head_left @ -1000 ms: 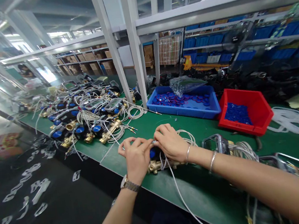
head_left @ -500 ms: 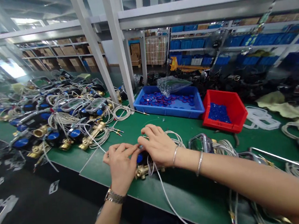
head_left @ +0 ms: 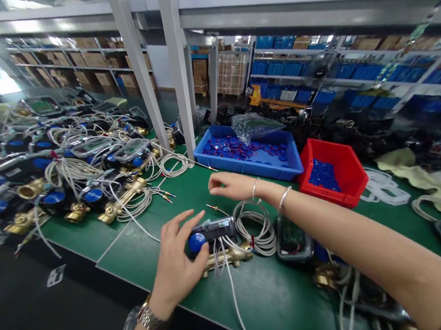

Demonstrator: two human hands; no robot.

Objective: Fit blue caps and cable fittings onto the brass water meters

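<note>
On the green bench lies a water meter with a black housing [head_left: 216,231], a round blue cap [head_left: 197,241] and a brass pipe body [head_left: 237,255]. My left hand [head_left: 178,261] curves round its left end, fingers spread, with the thumb and fingertips close beside the blue cap; I cannot tell whether they touch it. Coiled white cable [head_left: 258,230] lies at the meter's right. My right hand [head_left: 229,186] hovers beyond the meter, near the front of the blue tray [head_left: 253,170]. Its fingers are curled towards the thumb, and whatever may be between them is hidden.
Several meters with brass bodies and cables [head_left: 61,179] are heaped on the left. The blue tray holds blue and red discs; a red bin [head_left: 353,183] beside it holds small blue pieces. Another meter [head_left: 294,239] lies under my right forearm. A grey post [head_left: 178,74] stands behind.
My hands have come apart above the meter. The right has moved up and away, while the left has opened beside the blue cap. The view has shifted slightly.
</note>
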